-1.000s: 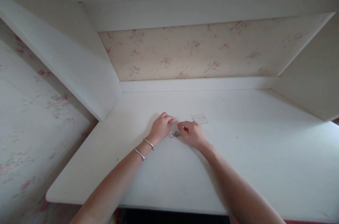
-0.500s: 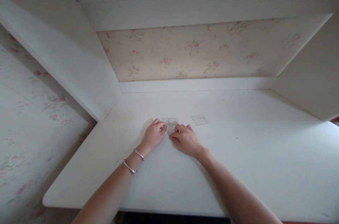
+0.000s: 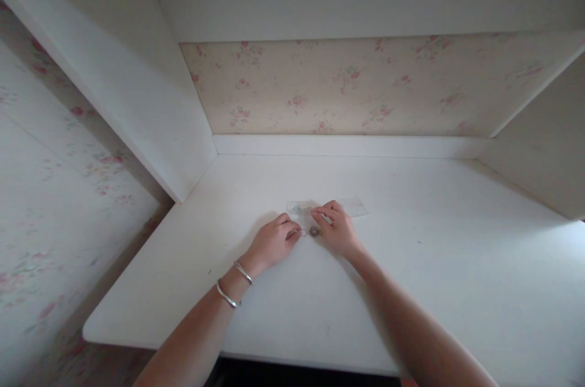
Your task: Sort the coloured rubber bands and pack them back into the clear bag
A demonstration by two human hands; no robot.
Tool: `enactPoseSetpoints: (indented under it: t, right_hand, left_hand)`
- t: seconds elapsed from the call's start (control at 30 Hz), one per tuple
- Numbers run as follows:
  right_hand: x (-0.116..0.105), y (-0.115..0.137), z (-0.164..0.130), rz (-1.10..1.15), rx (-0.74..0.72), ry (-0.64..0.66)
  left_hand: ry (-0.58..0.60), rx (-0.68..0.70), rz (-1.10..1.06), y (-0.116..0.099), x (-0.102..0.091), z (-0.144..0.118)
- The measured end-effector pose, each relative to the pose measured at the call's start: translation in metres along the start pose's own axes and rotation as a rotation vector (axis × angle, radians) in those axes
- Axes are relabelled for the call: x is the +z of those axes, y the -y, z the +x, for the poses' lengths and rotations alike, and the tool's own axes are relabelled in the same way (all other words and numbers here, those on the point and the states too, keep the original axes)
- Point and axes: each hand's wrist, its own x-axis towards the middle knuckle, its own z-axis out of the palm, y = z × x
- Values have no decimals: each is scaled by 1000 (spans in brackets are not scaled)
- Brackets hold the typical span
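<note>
My left hand (image 3: 275, 241) is closed in a pinch, with a thin ring-like loop (image 3: 304, 233) at its fingertips, just above the white tabletop. Beside it, my right hand (image 3: 337, 230) has thumb and forefinger drawn together at the near edge of a small clear plastic case (image 3: 297, 208). What those fingers hold, if anything, is too small to make out. A small dark round piece (image 3: 314, 231) lies between the two hands, below my right fingers. Behind my right hand is a flat clear plastic lid or sheet (image 3: 356, 206), partly covered by the knuckles.
The white desk (image 3: 448, 289) has a low back ledge (image 3: 347, 145) and a side panel (image 3: 178, 149) at left. A shelf (image 3: 347, 9) overhangs the back, above floral wallpaper (image 3: 320, 88). A tiny dark speck (image 3: 419, 242) lies to the right.
My left hand has drawn away from the clear case, and the loop now shows at its fingertips. My right hand has shifted slightly right, uncovering the dark round piece. The view has tilted a little.
</note>
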Motion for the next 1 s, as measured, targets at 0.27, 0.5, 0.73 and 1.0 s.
enactPoseSetpoints:
  t: [0.27, 0.5, 0.73, 1.0]
  right_hand:
    - [8, -15, 17, -69, 71, -24]
    - [-5, -20, 15, -22, 117, -104]
    - [-17, -26, 10, 3, 160, -155]
    - [-19, -14, 5, -11, 160, -94]
  left_hand:
    - [69, 7, 45, -3, 6, -1]
    - [112, -2, 85, -4, 10, -2]
    - [69, -9, -42, -5, 4, 8]
    - [-41, -7, -20, -6, -1, 58]
